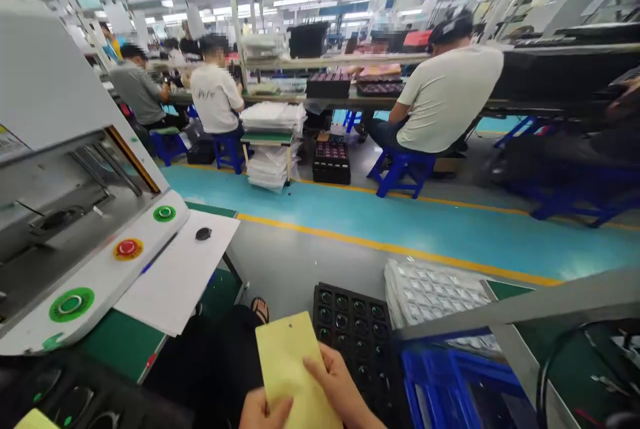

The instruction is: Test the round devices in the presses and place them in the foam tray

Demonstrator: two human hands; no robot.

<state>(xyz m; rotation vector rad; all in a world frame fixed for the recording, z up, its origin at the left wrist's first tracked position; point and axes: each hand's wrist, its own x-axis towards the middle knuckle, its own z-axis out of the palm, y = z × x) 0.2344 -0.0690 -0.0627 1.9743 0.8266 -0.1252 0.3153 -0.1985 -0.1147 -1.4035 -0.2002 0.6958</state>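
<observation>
Far left: white machine (45,89) on a green table (120,345), with a green button (71,304), a red button (128,249) and a second green one further back. A white sheet (175,275) lies beside its panel, a small dark object on top, too small to identify. Bottom centre, over the lap: left hand (265,413) pinches the lower edge of a yellow sheet (287,355), thumb on its face. Right hand (343,392) grips the sheet's right edge, fingers laid across it. Both hands grasp it and it hangs clear of any surface, one small hole near its top. Step in hand, by my reading: holding and orienting the sheet. It looks thin and flexible, so moving it calls for a light two-point hold. Just right: black tray (357,322) of round parts on the floor, then clear blister trays (430,292), a blue crate (440,382). Beyond the aisle, co-workers (445,95) sit on blue stools.
</observation>
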